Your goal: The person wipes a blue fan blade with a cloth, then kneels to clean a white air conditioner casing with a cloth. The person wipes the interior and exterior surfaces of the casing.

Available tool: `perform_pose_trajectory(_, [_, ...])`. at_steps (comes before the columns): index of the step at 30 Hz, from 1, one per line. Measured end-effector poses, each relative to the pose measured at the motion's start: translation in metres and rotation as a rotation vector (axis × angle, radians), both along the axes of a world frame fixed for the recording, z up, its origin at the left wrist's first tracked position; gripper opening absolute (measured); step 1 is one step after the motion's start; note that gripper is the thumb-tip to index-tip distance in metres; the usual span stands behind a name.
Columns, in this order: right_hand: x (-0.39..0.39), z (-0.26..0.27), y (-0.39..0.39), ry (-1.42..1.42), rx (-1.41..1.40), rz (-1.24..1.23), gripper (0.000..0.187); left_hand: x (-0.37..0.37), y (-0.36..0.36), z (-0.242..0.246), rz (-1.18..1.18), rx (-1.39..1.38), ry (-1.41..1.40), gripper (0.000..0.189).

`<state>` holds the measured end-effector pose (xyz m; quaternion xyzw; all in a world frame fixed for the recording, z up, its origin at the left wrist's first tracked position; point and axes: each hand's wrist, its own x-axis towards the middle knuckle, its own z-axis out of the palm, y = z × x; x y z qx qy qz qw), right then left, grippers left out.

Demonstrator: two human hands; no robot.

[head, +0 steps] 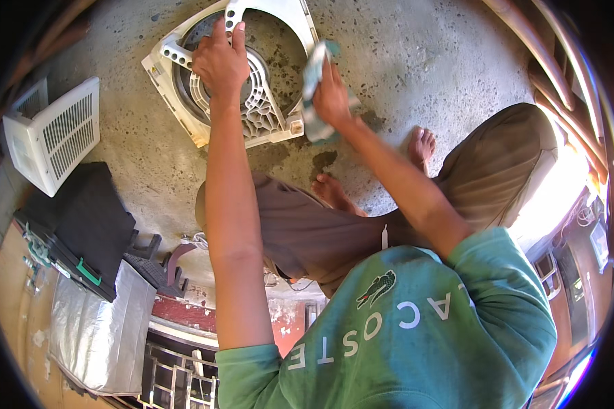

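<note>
A white plastic fan housing [275, 134] with a large round opening, ribbed spokes and brown-stained corners sits tilted at the top of the view. My left hand [221, 64] grips its perforated curved arm, fingers over the top and thumb near the row of holes. In my right hand [332, 99] is a bunched teal-and-white cloth [314, 76], pressed against or very close to the housing's right side. Hand and cloth are slightly blurred. Part of the housing's upper edge lies beyond the picture's rim.
Wet patches [325, 159] darken the speckled concrete floor [389, 30]. At left stand a white louvered plastic casing [71, 138], a black case or cover [82, 214] and a silver foil-wrapped box [100, 332]. My bare feet [332, 191] are close below the housing. Curved poles [532, 46] run along the right.
</note>
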<state>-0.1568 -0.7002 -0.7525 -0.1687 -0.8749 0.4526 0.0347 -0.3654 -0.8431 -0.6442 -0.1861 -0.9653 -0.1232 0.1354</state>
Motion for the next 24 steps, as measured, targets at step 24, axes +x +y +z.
perform_pose_trajectory(24, [0.07, 0.12, 0.062, -0.222, -0.582, -0.745, 0.052, -0.007, 0.007, 0.03, 0.119, -0.131, -0.365, 0.051])
